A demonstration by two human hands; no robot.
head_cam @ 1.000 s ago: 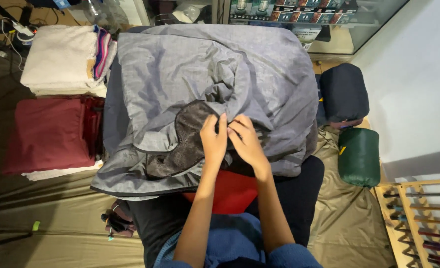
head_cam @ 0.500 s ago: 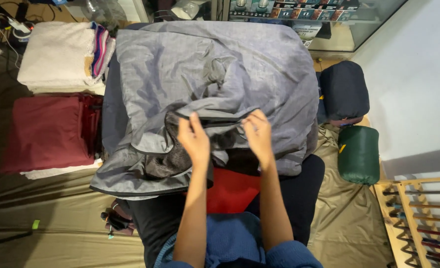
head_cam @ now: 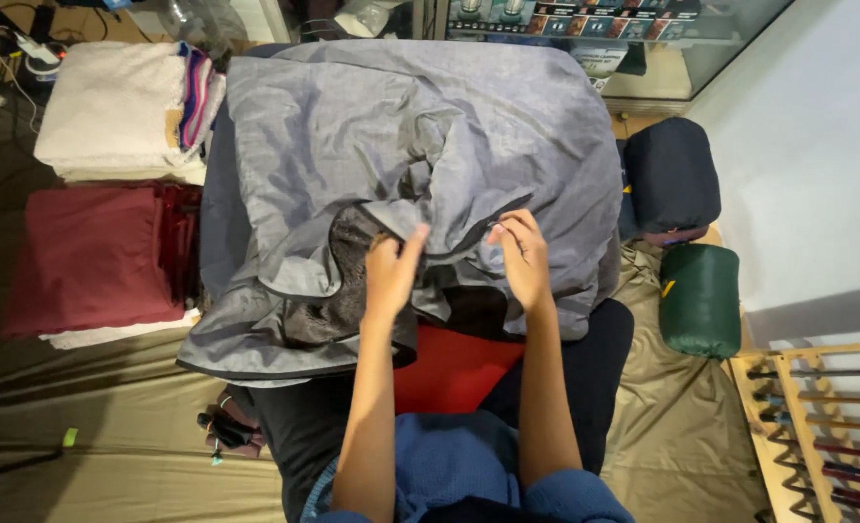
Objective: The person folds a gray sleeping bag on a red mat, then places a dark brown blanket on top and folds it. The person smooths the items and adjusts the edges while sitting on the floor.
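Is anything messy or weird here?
Only the grey sleeping bag: it lies crumpled, its edge bunched where the left hand and right hand pinch it. The folded red blanket and white blanket sit tidy.

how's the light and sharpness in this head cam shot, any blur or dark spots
Head view: bright, even light on the grey quilted cover and the white wall; the left hand and right hand look sharp, without motion blur; the olive floor mat at lower left falls into shadow; slight wide-angle bending at the edges.
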